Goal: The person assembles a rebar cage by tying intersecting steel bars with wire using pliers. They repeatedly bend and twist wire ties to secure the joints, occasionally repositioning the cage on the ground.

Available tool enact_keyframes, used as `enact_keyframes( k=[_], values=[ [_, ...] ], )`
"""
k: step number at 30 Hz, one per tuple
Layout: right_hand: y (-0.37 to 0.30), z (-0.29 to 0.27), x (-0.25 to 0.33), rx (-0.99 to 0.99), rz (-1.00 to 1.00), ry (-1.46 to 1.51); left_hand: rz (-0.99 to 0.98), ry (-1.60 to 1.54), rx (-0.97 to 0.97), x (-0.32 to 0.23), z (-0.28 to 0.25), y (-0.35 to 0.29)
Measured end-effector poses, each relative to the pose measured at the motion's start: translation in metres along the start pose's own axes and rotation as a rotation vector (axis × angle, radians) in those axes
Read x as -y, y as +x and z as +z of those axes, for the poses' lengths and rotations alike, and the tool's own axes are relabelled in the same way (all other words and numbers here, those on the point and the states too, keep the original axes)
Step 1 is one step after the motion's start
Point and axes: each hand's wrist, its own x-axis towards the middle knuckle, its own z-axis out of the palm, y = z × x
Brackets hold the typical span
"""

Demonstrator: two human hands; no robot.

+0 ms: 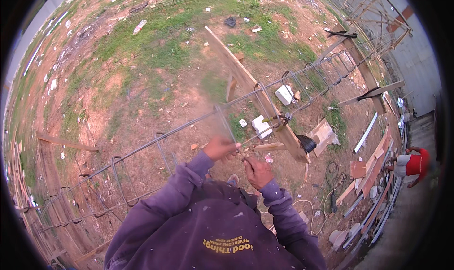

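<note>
A long rebar cage (187, 125) of thin steel bars with square stirrups crosses in front of me. My left hand (221, 149) is closed at the near bar, its fingertips pinching the lower corner of a stirrup (227, 124); the stirrup's top is blurred. Just to the right, my right hand (257, 172) is closed with thumb and finger together below the bar; whatever thin thing it may hold is too small to make out. Farther right, a hand tool with yellow-green handles (269, 119) rests at the cage, beside the wooden crossbeam.
The wooden crossbeam (246, 78) supports the cage; a bundle of black tie wire (306, 143) hangs at its near end. White blocks (261, 126) lie beneath. Boards (373, 163) and metal lengths lie at right. A person in red (418, 166) stands at far right.
</note>
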Motion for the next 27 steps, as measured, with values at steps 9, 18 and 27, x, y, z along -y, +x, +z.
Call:
enact_keyframes(
  k=[9,18,27],
  values=[
    [-0.003,0.032,0.046,-0.245,0.173,0.317,0.027,0.823,-0.199,-0.012,0.014,0.0],
    [-0.015,0.016,0.072,-0.054,0.13,-0.034,0.664,0.698,-0.276,-0.005,-0.012,-0.03],
    [0.027,-0.035,0.059,-0.268,0.005,-0.131,0.986,0.74,-0.011,0.016,-0.009,-0.049]
  ],
)
